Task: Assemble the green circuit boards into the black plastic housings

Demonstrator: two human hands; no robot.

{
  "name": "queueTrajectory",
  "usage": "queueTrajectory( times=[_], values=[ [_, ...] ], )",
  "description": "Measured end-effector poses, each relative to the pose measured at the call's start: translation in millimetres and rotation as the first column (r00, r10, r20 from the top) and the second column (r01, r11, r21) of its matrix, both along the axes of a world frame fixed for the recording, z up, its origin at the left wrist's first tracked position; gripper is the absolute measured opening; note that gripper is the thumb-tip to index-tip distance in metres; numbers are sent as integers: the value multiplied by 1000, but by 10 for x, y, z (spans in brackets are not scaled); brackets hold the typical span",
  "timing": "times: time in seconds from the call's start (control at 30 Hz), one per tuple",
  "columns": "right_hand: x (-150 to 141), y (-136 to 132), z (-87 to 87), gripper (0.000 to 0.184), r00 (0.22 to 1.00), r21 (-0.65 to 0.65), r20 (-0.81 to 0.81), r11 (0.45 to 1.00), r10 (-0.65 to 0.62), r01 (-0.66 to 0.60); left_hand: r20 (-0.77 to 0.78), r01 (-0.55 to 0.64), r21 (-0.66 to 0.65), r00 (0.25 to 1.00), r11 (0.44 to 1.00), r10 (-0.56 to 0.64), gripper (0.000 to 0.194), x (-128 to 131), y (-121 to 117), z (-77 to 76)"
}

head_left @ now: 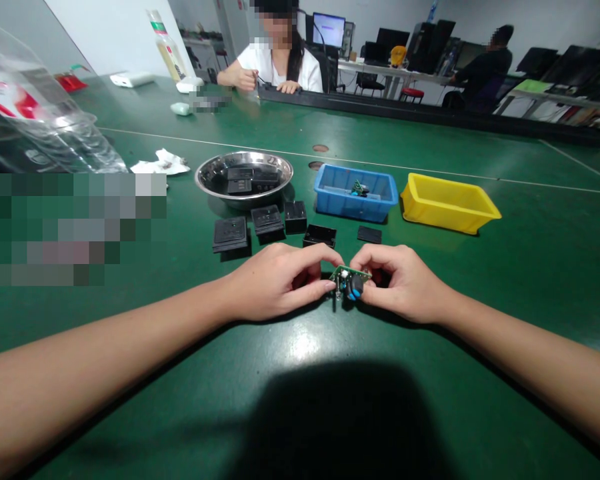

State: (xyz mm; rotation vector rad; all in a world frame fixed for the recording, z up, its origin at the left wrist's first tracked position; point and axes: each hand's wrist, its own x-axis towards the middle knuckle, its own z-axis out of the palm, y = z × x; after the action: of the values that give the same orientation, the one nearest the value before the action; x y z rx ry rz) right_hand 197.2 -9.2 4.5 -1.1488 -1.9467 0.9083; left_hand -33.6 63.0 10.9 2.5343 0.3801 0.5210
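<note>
Between my two hands, just above the green table, is a small green circuit board [351, 283] with dark round parts with blue marks and a white part on it. My left hand [285, 280] pinches its left edge between thumb and forefinger. At the board's right edge, my right hand [403, 280] grips it the same way, with fingertips partly hidden. Right behind my hands lies an open black plastic case [320, 236], and a flat black cover [369, 234] is to its right. Several closed black boxes [231, 233] stand to the left.
A metal bowl [205, 183] holds several black cases. Beside it stand a blue bin [355, 208] with circuit boards and a yellow bin [445, 213]. A large clear bottle [45, 113] and crumpled tissue [161, 163] are on the left. Across the table sits a person [280, 67].
</note>
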Motion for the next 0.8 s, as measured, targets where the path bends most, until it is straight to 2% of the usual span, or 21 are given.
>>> queueTrajectory(
  times=[0.8],
  values=[
    [-6, 1, 17, 6, 999, 6, 45, 1000, 5, -5, -21, 0, -13, 1000, 1000, 0, 24, 7, 6, 5]
  ],
)
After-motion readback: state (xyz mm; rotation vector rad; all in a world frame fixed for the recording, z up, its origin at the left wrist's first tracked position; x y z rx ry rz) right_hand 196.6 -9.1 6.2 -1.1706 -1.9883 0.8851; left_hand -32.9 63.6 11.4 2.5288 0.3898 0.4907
